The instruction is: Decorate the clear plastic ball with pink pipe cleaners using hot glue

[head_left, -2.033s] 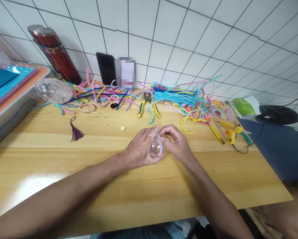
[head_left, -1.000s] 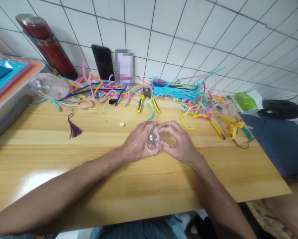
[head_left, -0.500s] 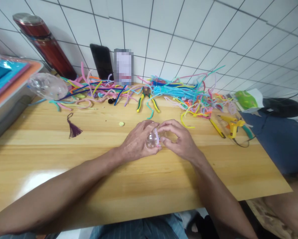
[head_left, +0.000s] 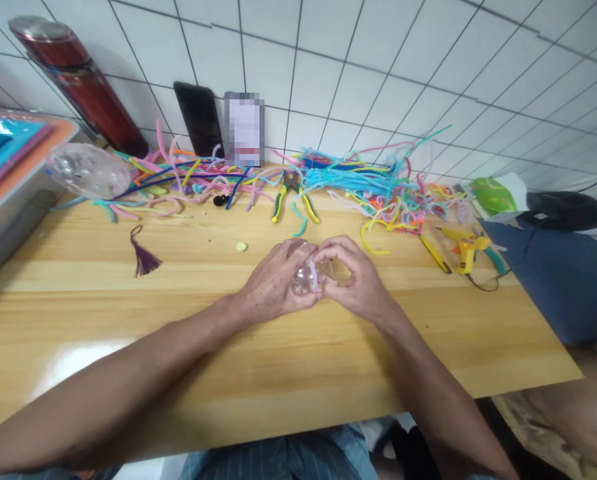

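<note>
Head view: a clear rounded object (head_left: 303, 280) is gripped in the left hand (head_left: 273, 283), above the middle of the wooden table (head_left: 288, 380). A pale lilac strip (head_left: 313, 268) is seen across it. The right hand (head_left: 354, 280) is curled at the object's right side, thumb and forefinger bent toward it; whether anything is pinched there cannot be told. Beyond the hands, pliers (head_left: 292, 180) are laid with handles spread, beside bundled blue fuzzy stems (head_left: 346, 181). A dark purple tassel (head_left: 146, 259) is seen to the left.
</note>
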Demonstrator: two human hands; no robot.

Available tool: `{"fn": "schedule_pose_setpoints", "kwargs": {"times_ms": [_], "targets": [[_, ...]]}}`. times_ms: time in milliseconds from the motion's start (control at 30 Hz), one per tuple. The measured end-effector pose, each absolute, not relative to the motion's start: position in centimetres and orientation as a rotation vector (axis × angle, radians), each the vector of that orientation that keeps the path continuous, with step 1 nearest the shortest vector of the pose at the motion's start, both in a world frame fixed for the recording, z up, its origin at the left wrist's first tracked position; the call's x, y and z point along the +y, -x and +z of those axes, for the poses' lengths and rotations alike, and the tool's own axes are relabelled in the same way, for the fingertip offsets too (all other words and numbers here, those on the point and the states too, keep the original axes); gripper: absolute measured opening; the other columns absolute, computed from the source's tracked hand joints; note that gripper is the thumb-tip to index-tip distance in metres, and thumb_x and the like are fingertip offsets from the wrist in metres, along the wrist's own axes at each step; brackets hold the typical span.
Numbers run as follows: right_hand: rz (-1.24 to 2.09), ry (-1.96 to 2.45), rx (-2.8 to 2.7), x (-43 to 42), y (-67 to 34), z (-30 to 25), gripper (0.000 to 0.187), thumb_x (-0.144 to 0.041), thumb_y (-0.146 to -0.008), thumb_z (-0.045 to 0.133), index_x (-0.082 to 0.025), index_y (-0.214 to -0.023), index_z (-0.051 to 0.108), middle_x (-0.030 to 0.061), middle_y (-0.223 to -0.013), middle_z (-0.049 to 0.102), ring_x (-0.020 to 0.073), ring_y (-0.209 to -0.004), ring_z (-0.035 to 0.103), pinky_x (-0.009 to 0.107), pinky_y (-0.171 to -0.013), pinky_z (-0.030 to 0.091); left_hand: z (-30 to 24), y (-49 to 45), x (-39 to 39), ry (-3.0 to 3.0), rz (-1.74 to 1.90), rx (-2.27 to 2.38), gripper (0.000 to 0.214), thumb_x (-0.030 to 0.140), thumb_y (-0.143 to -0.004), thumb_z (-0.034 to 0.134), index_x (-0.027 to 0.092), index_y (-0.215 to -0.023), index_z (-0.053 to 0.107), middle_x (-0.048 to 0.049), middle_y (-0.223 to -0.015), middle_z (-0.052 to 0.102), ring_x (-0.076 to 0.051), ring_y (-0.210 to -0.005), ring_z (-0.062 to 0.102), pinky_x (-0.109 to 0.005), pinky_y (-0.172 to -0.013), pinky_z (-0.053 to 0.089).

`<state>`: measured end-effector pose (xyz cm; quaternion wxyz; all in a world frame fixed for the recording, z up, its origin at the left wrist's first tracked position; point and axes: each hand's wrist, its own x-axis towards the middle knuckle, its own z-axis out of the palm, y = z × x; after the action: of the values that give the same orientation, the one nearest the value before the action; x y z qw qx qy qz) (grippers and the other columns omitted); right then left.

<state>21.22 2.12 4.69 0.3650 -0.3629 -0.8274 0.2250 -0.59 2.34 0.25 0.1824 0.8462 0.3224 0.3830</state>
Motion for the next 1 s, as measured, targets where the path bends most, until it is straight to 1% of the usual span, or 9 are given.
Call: {"fn": "schedule_pose_setpoints", "kwargs": {"times_ms": [100,500,733,833,1000], "targets": [[0.591,0.940,-2.121,2.06,-21.09,4.69,0.037,-0.004,-0.080,0.066,-0.027,-0.109,0.069,0.0062,-0.115,0.065,0.0258,-0.114,0.067,0.043,-0.102,0.055,0.15,0.64,2.36,-2.414,1.086,0.899,0.069,0.038,-0.088,0.078,0.022,-0.148,0.048,-0.0171,-0.139,0.065,-0.036,-0.132,0.064,-0.054,-0.111,0.057],[0.615,0.956,-2.128,1.95,-21.15,4.73,0.038,-0.005,-0.079,0.067,-0.027,-0.109,0.067,0.0062,-0.116,0.064,0.0259,-0.116,0.065,0.044,-0.104,0.054,-0.11,0.63,2.28,-2.406,1.050,0.938,0.072,0.040,-0.088,0.078,0.023,-0.150,0.046,-0.0182,-0.144,0.063,-0.037,-0.135,0.062,-0.055,-0.113,0.055],[0.557,0.976,-2.136,1.73,-20.81,4.82,0.038,-0.005,-0.078,0.067,-0.027,-0.108,0.066,0.0064,-0.115,0.064,0.0268,-0.115,0.066,0.044,-0.102,0.056,0.19,0.57,2.17,-2.434,1.053,0.937,0.068,0.038,-0.088,0.077,0.021,-0.147,0.048,-0.0176,-0.140,0.063,-0.036,-0.130,0.064,-0.052,-0.110,0.057],[0.534,0.982,-2.132,1.70,-20.70,4.82,0.038,-0.005,-0.078,0.066,-0.027,-0.108,0.065,0.0064,-0.114,0.064,0.0269,-0.115,0.066,0.045,-0.102,0.056,0.23,0.47,2.15,-2.432,1.067,0.933,0.066,0.038,-0.088,0.076,0.020,-0.146,0.048,-0.0176,-0.140,0.064,-0.036,-0.131,0.064,-0.053,-0.111,0.057],[0.546,0.962,-2.168,1.67,-20.94,4.86,0.042,-0.006,-0.079,0.067,-0.027,-0.115,0.064,0.0080,-0.121,0.065,0.0277,-0.120,0.066,0.047,-0.107,0.055,0.06,0.40,2.25,-2.365,1.068,0.974,0.067,0.040,-0.089,0.075,0.021,-0.147,0.048,-0.0177,-0.141,0.064,-0.036,-0.133,0.063,-0.054,-0.112,0.056]]}}
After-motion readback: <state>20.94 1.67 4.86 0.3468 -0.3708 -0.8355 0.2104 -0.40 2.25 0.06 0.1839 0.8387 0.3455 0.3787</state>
